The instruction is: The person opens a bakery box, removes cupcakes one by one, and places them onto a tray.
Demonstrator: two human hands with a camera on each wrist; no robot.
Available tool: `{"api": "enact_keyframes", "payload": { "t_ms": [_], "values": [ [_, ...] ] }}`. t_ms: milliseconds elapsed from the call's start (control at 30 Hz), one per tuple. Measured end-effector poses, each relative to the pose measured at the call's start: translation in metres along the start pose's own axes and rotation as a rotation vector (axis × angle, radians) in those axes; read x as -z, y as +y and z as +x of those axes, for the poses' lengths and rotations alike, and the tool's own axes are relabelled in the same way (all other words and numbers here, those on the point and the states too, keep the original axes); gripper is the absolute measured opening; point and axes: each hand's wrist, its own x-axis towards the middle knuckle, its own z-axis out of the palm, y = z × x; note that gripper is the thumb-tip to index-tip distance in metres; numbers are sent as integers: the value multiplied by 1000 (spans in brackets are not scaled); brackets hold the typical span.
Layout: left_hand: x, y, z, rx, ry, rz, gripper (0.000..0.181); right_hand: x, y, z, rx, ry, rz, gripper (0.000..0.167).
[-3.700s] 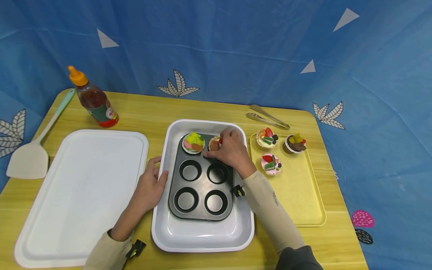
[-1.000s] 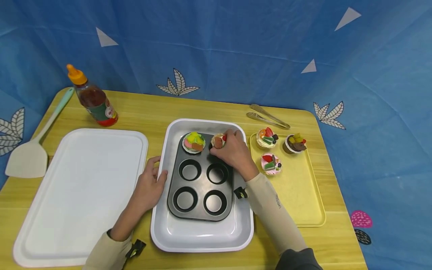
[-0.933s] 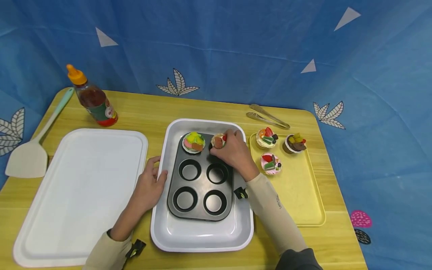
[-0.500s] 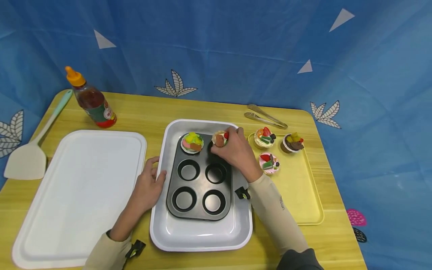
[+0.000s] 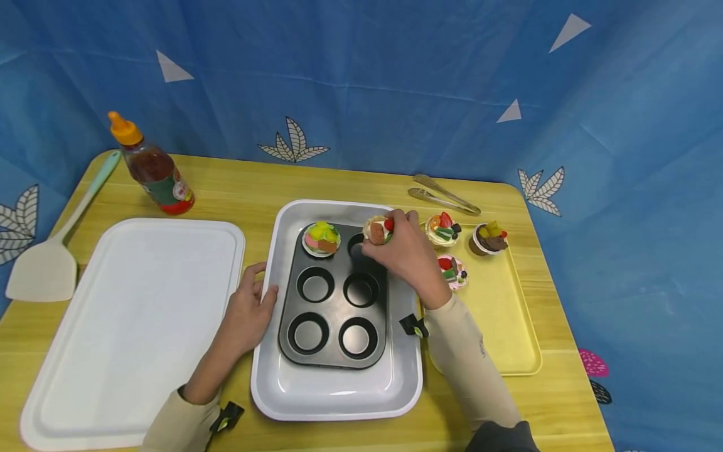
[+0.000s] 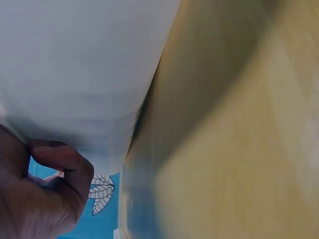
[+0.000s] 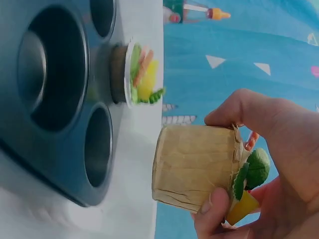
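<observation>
My right hand (image 5: pixel 409 254) pinches a cupcake (image 7: pixel 194 164) in a tan paper cup, topped with fruit pieces. In the right wrist view, the cupcake is clear of the muffin pan (image 7: pixel 75 184), its back right cup bare beneath. A second cupcake (image 5: pixel 321 239) with yellow topping sits in the pan's back left cup; the pan's other cups hold nothing. The dark muffin pan lies inside a deep white tray (image 5: pixel 339 408). At that tray's left rim, my left hand (image 5: pixel 248 314) grips the edge, its fingers bent against the wall in the left wrist view.
A yellow tray (image 5: pixel 497 326) on the right carries a pink cupcake (image 5: pixel 452 272), a fruit cupcake (image 5: pixel 443 230) and a chocolate cupcake (image 5: pixel 489 239). Behind it lie metal tongs (image 5: pixel 443 194). To the left are a flat white tray (image 5: pixel 135 333), a spatula (image 5: pixel 48 270) and a sauce bottle (image 5: pixel 158 172).
The cupcake in my right hand has come up out of the back right cup and moved slightly right. My left hand stays at the deep tray's rim.
</observation>
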Motion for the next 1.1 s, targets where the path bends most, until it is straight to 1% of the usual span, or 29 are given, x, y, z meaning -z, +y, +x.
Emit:
{"api": "enact_keyframes", "payload": {
  "t_ms": [233,700,800,1000,1100],
  "values": [
    [1,1,0,14,-10,-4,45,13,12,-6,-29,21,-15,66],
    [1,2,0,32,-20,10,45,32,40,-10,-64,69,29,61],
    [1,2,0,28,-18,12,45,37,46,-11,-82,73,33,62],
    [1,0,0,14,-9,43,45,47,60,-15,-110,78,63,67],
    [1,1,0,7,-12,37,45,53,67,-17,-127,80,73,69]
  ]
}}
